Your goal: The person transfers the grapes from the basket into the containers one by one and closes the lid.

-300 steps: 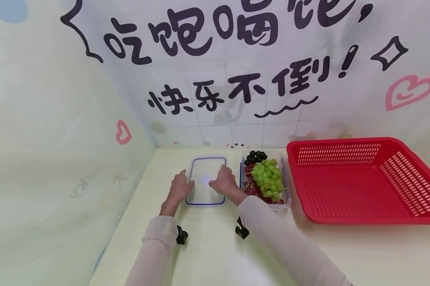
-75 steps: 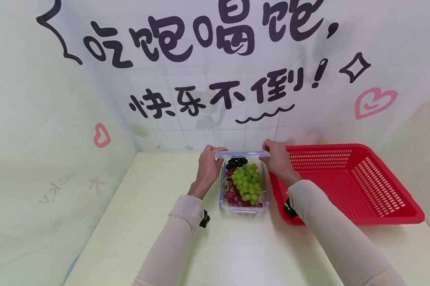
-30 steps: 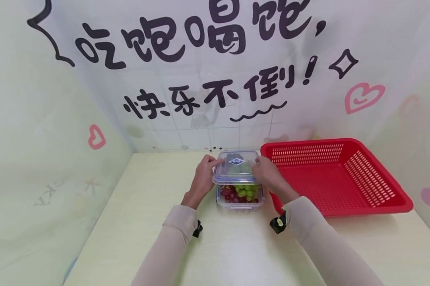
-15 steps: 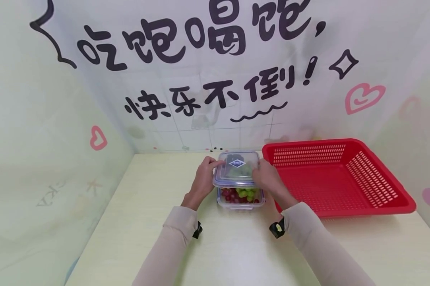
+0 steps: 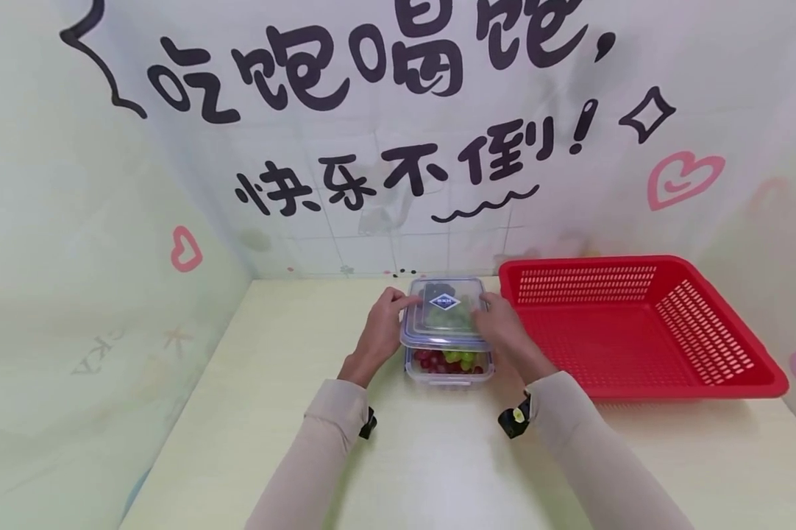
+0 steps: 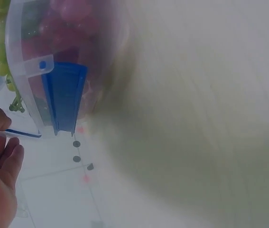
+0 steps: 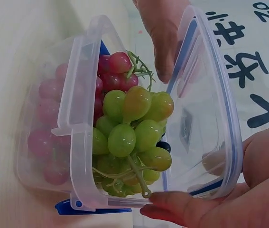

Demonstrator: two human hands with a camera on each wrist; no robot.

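A clear plastic container (image 5: 448, 379) stands on the table, holding red grapes (image 7: 49, 111), green grapes (image 7: 134, 135) and some black grapes (image 7: 163, 146). Over it slants a clear lid (image 5: 441, 336) with a blue seal and a diamond logo, its front edge raised above the rim. My left hand (image 5: 380, 331) pinches the lid's left edge between thumb and fingers. On the other side my right hand (image 5: 506, 329) grips the lid's right edge; its fingers (image 7: 181, 204) reach the container's rim. A blue side latch (image 6: 65, 95) hangs down unfastened in the left wrist view.
To the right stands a red perforated basket (image 5: 610, 346), close beside my right forearm. The pale table (image 5: 272, 442) stretches to the front and left. Behind it hangs a wall sheet (image 5: 345, 243) with large black lettering.
The lid, lying on the table left of the container ten seconds ago, was lifted, held behind the container, then swung forward over the grapes. In the last half second it has sunk slightly.
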